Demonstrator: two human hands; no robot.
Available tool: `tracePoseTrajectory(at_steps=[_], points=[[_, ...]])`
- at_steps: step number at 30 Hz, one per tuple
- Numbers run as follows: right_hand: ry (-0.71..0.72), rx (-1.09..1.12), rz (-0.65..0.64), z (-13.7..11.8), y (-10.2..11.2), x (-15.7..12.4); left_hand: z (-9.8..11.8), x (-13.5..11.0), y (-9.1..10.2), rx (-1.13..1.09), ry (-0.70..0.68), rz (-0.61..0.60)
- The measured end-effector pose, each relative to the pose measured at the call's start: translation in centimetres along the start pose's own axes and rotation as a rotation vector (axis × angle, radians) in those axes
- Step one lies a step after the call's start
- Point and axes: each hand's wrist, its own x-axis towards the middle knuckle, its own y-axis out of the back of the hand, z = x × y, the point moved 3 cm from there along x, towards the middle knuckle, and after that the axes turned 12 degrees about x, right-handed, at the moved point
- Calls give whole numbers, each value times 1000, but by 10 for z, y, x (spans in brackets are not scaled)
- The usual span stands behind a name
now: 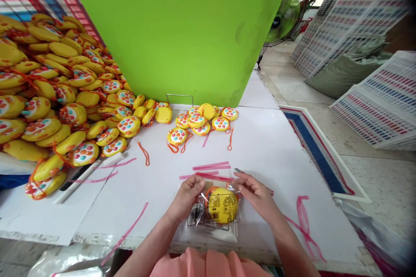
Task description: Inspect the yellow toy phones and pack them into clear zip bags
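Observation:
A round yellow toy (222,204) with an orange cord lies back side up inside a clear plastic bag (212,220) near the front edge of the white table (269,147). My left hand (187,195) pinches the bag's top edge on the left. On the right, my right hand (255,192) pinches the same top edge. Pink adhesive strips (211,166) lie just beyond the bag.
A big heap of yellow toys (55,91) fills the left of the table, with a small cluster (201,122) in the middle. A green board (182,30) stands behind. Pink strips (303,216) litter the table. Printed sheets (380,104) and a fan (286,17) stand at right.

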Motion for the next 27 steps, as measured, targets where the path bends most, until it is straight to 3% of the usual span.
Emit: tracePoseTrajectory(at_steps=[7, 13, 15, 20, 24, 27], points=[[-11, -3, 73, 9, -9, -1, 0, 0, 2, -29, -28, -36], [30, 173, 100, 9, -10, -3, -3, 1, 3, -41, -81, -62], [-4, 206, 69, 7, -7, -5, -4, 1, 4, -49, -99, -72], [-146, 290, -152, -2, -3, -6, -7, 2, 6, -35, -112, -77], [-205, 159, -185, -2, -11, -3, -9, 1, 5, -1, -99, -91], [-170, 43, -191, 3, -12, -3, -8, 0, 4, 12, -107, -87]])
